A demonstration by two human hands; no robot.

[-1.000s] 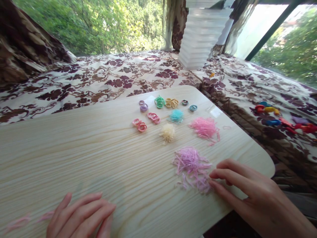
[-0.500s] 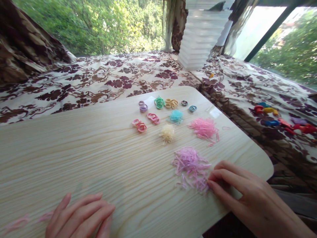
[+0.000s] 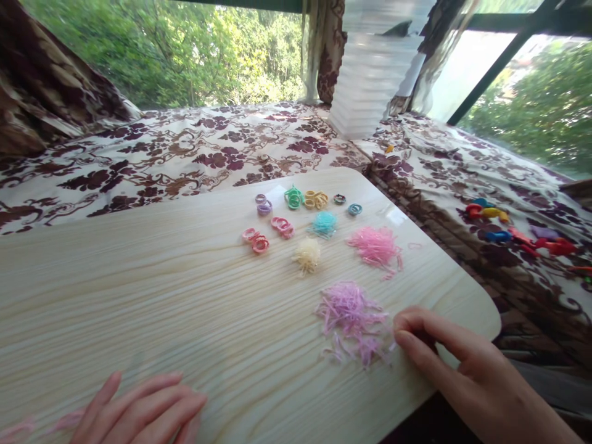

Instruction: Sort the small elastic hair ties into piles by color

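Observation:
My right hand (image 3: 456, 361) is at the right side of a loose pile of purple rubber bands (image 3: 351, 311). Its thumb and index finger are pinched together, and a thin purple rubber band (image 3: 392, 347) shows at their tips. At the lower left, my left hand (image 3: 143, 410) rests on the pale wood-grain table (image 3: 161, 296) with its fingers stretched out, holding nothing. A few pink bands (image 3: 67, 420) lie beside it, partly cut off by the frame edge.
Beyond the purple pile lie pink bands (image 3: 375, 246), cream bands (image 3: 306, 255) and turquoise bands (image 3: 324, 224). Small hair ties in green (image 3: 294, 197), yellow (image 3: 316, 199) and pink (image 3: 282, 227) sit farther back. Colourful toy pieces (image 3: 525, 234) lie on the floral cover (image 3: 222, 157).
My right hand has drawn slightly away from the purple pile, its thumb and index finger still pinched. My left hand stays on the table. The whole view has shifted slightly.

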